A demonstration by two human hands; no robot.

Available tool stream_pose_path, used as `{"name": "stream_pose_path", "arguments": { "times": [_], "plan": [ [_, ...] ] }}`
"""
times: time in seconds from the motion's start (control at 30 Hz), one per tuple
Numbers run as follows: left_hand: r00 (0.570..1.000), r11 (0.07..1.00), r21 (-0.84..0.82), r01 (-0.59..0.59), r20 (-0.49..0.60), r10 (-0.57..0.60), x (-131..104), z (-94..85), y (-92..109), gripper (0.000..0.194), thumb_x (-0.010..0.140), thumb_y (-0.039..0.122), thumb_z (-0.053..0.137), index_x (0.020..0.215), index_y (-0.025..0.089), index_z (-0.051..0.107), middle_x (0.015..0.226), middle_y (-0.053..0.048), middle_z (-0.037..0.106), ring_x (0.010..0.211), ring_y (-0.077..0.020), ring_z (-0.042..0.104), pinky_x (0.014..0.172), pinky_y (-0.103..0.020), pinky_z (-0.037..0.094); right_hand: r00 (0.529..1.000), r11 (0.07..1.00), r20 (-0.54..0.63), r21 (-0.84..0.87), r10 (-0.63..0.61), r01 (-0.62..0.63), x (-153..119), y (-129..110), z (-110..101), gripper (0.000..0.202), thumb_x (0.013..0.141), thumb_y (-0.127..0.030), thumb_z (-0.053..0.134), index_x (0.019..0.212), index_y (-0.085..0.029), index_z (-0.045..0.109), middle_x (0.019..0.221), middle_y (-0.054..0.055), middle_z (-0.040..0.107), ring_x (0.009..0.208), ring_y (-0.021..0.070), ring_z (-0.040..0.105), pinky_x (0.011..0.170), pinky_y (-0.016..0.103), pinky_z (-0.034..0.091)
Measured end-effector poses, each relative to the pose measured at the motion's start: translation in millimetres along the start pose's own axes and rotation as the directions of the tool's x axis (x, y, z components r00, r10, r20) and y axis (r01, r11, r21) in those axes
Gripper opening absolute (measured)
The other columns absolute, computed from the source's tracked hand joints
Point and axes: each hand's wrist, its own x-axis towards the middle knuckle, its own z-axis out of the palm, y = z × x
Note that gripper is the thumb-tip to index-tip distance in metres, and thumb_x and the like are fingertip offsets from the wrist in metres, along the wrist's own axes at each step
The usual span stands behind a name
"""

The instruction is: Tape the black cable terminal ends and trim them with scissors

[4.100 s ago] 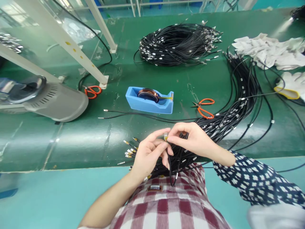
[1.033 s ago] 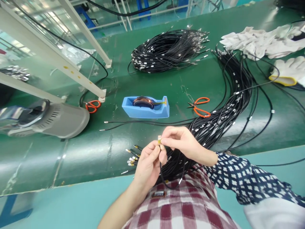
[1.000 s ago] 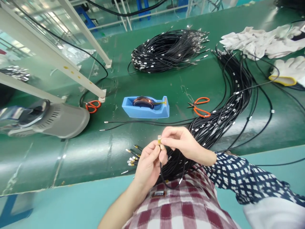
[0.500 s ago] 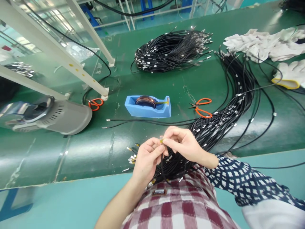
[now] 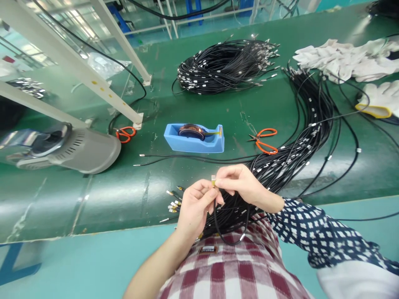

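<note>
My left hand (image 5: 198,203) pinches a black cable (image 5: 215,216) just below its end, where a pale connector (image 5: 213,177) with yellowish tape round it points up. The fingertips of my right hand (image 5: 240,182) press on that taped end from the right. Below my hands the cable hangs in a loop toward the checked apron. Beneath and to the right lies a thick bundle of black cables (image 5: 280,160) with white tags. To the left of my left hand, several taped cable ends (image 5: 173,205) stick out over the table.
Beyond my hands stands a blue tape dispenser (image 5: 195,143) with amber tape. Orange-handled snips (image 5: 264,141) lie to its right, another orange-handled tool (image 5: 125,134) to its left. A coiled cable bundle (image 5: 224,68), white gloves (image 5: 349,60) and a grey machine (image 5: 84,149) surround them.
Both hands have shifted very slightly right, still pinching the cable end. More of the pale connector shows above the fingers, and the cable's loop hangs wider below.
</note>
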Motion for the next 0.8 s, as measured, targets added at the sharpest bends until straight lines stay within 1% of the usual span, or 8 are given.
{"name": "stream_pose_path", "arguments": {
  "times": [0.1, 0.27, 0.43, 0.53, 0.6, 0.7, 0.73, 0.8],
  "plan": [
    [1.0, 1.0, 0.006, -0.009, -0.022, 0.009, 0, -0.2, 0, 0.028, 0.075, 0.036, 0.079, 0.078, 0.016, 0.06, 0.057, 0.0, 0.065, 0.042, -0.0054, 0.042, 0.04, -0.017, 0.026, 0.997, 0.996, -0.065, -0.079, -0.042, 0.037, -2, -3, 4, 0.021, 0.071, -0.033, 0.08, 0.067, -0.015, 0.07, 0.065, -0.001, 0.065, 0.046, 0.0047, 0.046, 0.041, 0.019, 0.035],
    [0.999, 1.0, 0.011, -0.019, -0.031, 0.019, 1, -0.8, 1, 0.026, 0.076, 0.035, 0.078, 0.078, 0.016, 0.061, 0.058, 0.0, 0.064, 0.043, -0.0053, 0.043, 0.041, -0.017, 0.027, 0.995, 0.987, -0.032, -0.134, -0.092, 0.087, -4, -4, 3, 0.023, 0.079, -0.039, 0.073, 0.074, -0.016, 0.072, 0.076, 0.001, 0.066, 0.044, 0.0039, 0.047, 0.04, 0.02, 0.035],
    [0.999, 0.999, 0.03, -0.042, -0.027, 0.043, 0, -3.2, 4, 0.025, 0.076, 0.034, 0.078, 0.078, 0.017, 0.061, 0.058, 0.0, 0.064, 0.044, -0.0061, 0.043, 0.04, -0.016, 0.027, 0.994, 0.984, -0.099, -0.175, -0.057, 0.039, -4, 0, -1, 0.028, 0.081, -0.044, 0.069, 0.082, -0.016, 0.074, 0.077, 0.002, 0.068, 0.045, 0.0046, 0.045, 0.042, 0.021, 0.035],
    [0.989, 0.977, 0.174, -0.121, -0.06, 0.133, -3, -5.3, 5, 0.02, 0.076, 0.031, 0.078, 0.076, 0.017, 0.062, 0.06, -0.001, 0.066, 0.049, -0.0089, 0.05, 0.043, -0.018, 0.032, 0.987, 0.981, -0.154, -0.195, -0.035, 0.004, -6, 1, -6, 0.028, 0.083, -0.043, 0.068, 0.088, -0.017, 0.076, 0.07, 0.0, 0.067, 0.047, 0.0058, 0.042, 0.046, 0.023, 0.035],
    [0.95, 0.893, 0.38, -0.241, -0.096, 0.298, -5, -7.1, 5, 0.014, 0.076, 0.025, 0.077, 0.074, 0.018, 0.065, 0.065, -0.002, 0.068, 0.056, -0.0118, 0.057, 0.051, -0.021, 0.04, 0.984, 0.978, -0.17, -0.207, -0.044, 0.007, -9, -1, -9, 0.028, 0.083, -0.043, 0.067, 0.088, -0.017, 0.075, 0.064, -0.001, 0.063, 0.048, 0.0068, 0.042, 0.049, 0.024, 0.036],
    [0.816, 0.637, 0.648, -0.417, -0.041, 0.577, -7, -11.6, 1, 0.008, 0.074, 0.017, 0.078, 0.076, 0.022, 0.072, 0.072, -0.003, 0.07, 0.063, -0.0153, 0.059, 0.066, -0.028, 0.044, 0.981, 0.971, -0.174, -0.237, -0.084, 0.041, -15, -8, -12, 0.03, 0.085, -0.046, 0.065, 0.081, -0.017, 0.074, 0.054, -0.004, 0.054, 0.048, 0.0081, 0.042, 0.054, 0.026, 0.039],
    [0.782, 0.567, 0.689, -0.452, 0.0, 0.624, -7, -13.4, 0, 0.01, 0.073, 0.015, 0.078, 0.076, 0.023, 0.073, 0.073, -0.003, 0.071, 0.064, -0.0163, 0.059, 0.068, -0.029, 0.043, 0.981, 0.966, -0.169, -0.256, -0.092, 0.047, -18, -11, -11, 0.031, 0.085, -0.047, 0.065, 0.079, -0.017, 0.073, 0.052, -0.004, 0.052, 0.049, 0.0087, 0.042, 0.055, 0.026, 0.04],
    [0.759, 0.494, 0.72, -0.488, 0.07, 0.647, -7, -16.8, -2, 0.014, 0.07, 0.013, 0.079, 0.075, 0.025, 0.076, 0.075, -0.005, 0.073, 0.067, -0.0187, 0.06, 0.07, -0.031, 0.041, 0.985, 0.955, -0.148, -0.292, -0.092, 0.046, -22, -16, -9, 0.032, 0.084, -0.048, 0.066, 0.076, -0.017, 0.072, 0.053, -0.004, 0.051, 0.051, 0.0093, 0.044, 0.054, 0.025, 0.041]
  ]
}}
